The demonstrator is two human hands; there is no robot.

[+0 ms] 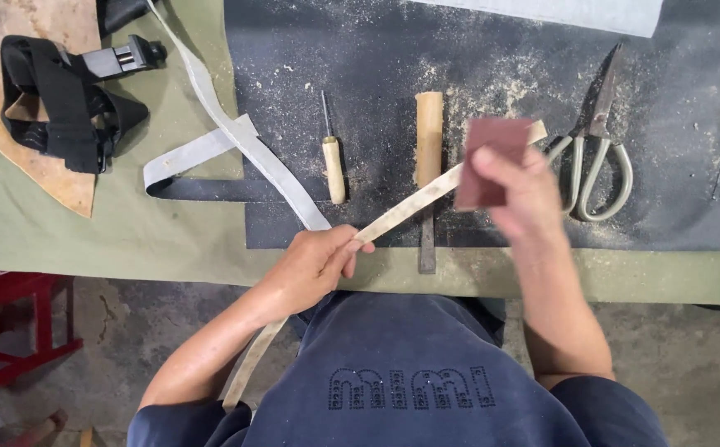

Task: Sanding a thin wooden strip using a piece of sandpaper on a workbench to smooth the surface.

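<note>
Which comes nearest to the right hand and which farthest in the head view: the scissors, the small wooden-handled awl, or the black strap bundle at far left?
Measured from the right hand, which holds a reddish-brown sanding piece:
1. Scissors, just to its right on the dark mat.
2. Wooden-handled awl, to its left, beyond the wooden-handled tool.
3. Black strap bundle, far left on the green cloth.

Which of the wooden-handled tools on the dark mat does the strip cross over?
The big chisel: the strip lies across it where handle meets blade. The small awl, further left, lies clear of that strip.
</note>
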